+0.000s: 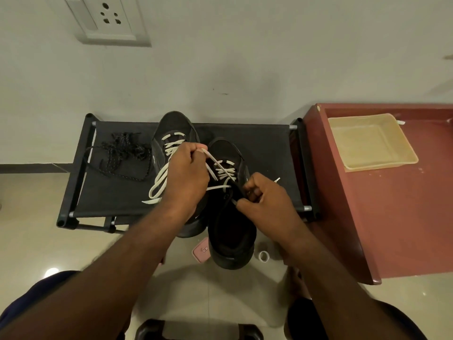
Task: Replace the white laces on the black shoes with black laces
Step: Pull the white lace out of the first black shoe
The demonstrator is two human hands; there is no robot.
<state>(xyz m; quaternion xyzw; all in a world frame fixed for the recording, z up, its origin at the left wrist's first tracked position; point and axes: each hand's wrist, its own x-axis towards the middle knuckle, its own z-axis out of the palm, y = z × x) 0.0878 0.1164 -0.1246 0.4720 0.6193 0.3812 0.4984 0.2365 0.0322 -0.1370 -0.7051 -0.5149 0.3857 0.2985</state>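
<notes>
Two black shoes stand on a low black fabric rack [264, 148], toes toward the wall. The left shoe [175, 128] keeps its white lace, whose loose loops [159, 185] trail over the fabric. The right shoe [231, 231] overhangs the rack's front edge, with its white lace [224, 170] partly loosened. My left hand [187, 173] pinches a strand of that lace and holds it raised over the right shoe. My right hand [263, 195] pinches the lace's other strand beside the shoe's right side. A tangle of black laces [122, 153] lies on the rack's left part.
A red-brown table [392, 204] stands right of the rack and carries a beige tray [372, 143]. On the tiled floor under the shoes lie a pink case [201, 252] and a small white ring [263, 255]. A wall with a socket plate [110, 18] rises behind.
</notes>
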